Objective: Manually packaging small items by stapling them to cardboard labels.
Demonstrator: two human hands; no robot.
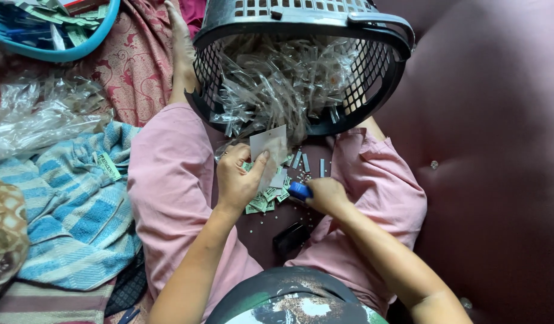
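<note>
Head view, black basket [373, 78] w/ clear plastic strips [277, 84], blue basket [78, 51] w/ labels [60, 21]

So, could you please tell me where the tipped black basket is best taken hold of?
Probably by the handle on the upper rim of the black basket, coming from the right. The basket lies on its side, mouth towards the person, spilling clear packets, and that handle is exposed.
</note>
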